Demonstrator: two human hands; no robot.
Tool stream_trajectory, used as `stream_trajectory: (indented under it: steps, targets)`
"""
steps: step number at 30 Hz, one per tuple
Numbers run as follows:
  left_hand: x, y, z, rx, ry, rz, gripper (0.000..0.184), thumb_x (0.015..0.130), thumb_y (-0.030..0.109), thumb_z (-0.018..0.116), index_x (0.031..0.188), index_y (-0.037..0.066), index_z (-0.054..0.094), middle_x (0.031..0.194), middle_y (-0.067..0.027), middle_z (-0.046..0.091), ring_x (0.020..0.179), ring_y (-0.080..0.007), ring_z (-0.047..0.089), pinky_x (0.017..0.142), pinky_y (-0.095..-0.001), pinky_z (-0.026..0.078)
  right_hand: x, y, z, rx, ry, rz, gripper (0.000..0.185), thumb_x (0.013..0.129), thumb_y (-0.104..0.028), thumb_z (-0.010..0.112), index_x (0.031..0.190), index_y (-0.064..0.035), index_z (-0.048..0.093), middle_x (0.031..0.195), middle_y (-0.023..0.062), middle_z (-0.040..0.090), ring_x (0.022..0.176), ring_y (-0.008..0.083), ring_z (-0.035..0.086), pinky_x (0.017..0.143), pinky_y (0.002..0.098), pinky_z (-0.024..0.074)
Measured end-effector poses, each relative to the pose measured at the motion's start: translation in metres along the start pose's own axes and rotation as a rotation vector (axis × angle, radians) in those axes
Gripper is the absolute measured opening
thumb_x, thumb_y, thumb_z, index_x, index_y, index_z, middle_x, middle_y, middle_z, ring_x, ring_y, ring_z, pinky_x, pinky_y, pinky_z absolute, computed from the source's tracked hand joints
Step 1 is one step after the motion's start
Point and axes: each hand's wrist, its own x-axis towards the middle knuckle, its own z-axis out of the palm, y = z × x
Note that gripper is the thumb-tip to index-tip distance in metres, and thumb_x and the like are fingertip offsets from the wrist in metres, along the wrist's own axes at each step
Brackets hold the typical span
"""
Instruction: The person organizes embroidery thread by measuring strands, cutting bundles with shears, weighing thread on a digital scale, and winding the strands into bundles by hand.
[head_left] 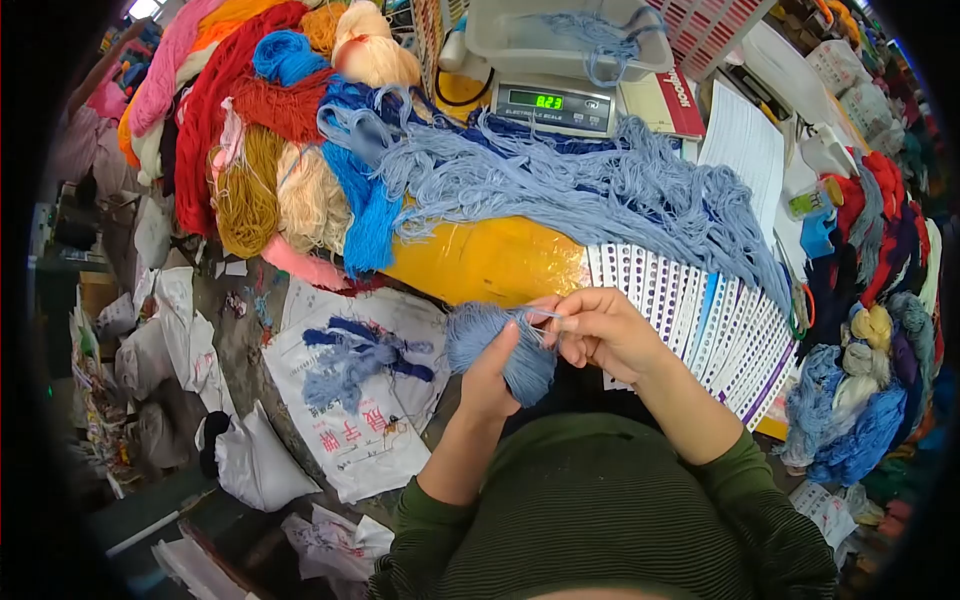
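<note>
A ball of blue-grey yarn [530, 372] is held in front of my body, near the edge of the yellow table. My left hand [490, 372] wraps round its near side, with the thumb pointing up. At the ball's upper right, my right hand [605, 330] pinches a light strand of the yarn between thumb and fingers. Long loose skeins of the same blue-grey yarn [500, 185] lie across the table beyond both hands.
An electronic scale [555, 107] bearing a clear plastic tub [490, 40] stands at the back. Coloured skeins [190, 120] pile up at the left. Punched cards [700, 330] cover the yellow table's [480, 262] right side. A white sack [350, 470] lies on the floor, lower left.
</note>
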Motion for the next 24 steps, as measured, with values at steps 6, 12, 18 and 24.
stream_trajectory:
  steps: [6,12,18,24]
  targets:
    - [-0.004,0.0,0.002,0.017,-0.033,0.005,0.044,0.084,0.029,0.031,0.112,-0.005,0.037,0.094,-0.0096,0.048,0.087,-0.0188,0.047,0.08,-0.031,0.036,-0.004,0.0,0.004,-0.016,-0.005,-0.008,0.009,0.077,-0.007,0.049,0.078,0.0011,0.053,0.073,0.0088,0.056,0.052,0.0077,0.052,0.044,0.016,0.0421]
    - [-0.007,-0.001,0.004,0.087,0.006,-0.002,0.047,0.084,0.032,0.03,0.113,-0.005,0.035,0.107,-0.0117,0.044,0.096,-0.0211,0.045,0.084,-0.0331,0.034,-0.009,0.0,0.011,-0.201,0.043,-0.023,0.009,0.074,-0.005,0.054,0.079,0.0026,0.055,0.069,0.0063,0.056,0.05,0.0065,0.05,0.042,0.0157,0.0396]
    - [-0.008,-0.003,0.007,-0.038,-0.008,0.001,0.039,0.083,0.02,0.034,0.112,-0.006,0.037,0.114,-0.0167,0.041,0.103,-0.0238,0.042,0.088,-0.0348,0.032,-0.013,0.003,0.012,-0.312,0.064,0.0,0.007,0.071,-0.002,0.057,0.075,0.0038,0.058,0.066,0.0038,0.054,0.046,0.0046,0.043,0.037,0.0161,0.0301]
    - [-0.012,-0.004,0.003,0.105,0.004,-0.008,0.044,0.083,0.028,0.035,0.112,-0.006,0.037,0.113,-0.017,0.041,0.104,-0.0245,0.041,0.089,-0.034,0.031,-0.019,0.0,0.017,-0.201,0.045,-0.073,0.007,0.072,-0.001,0.055,0.076,0.0028,0.058,0.066,0.0034,0.053,0.046,0.0043,0.041,0.04,0.0155,0.0295]
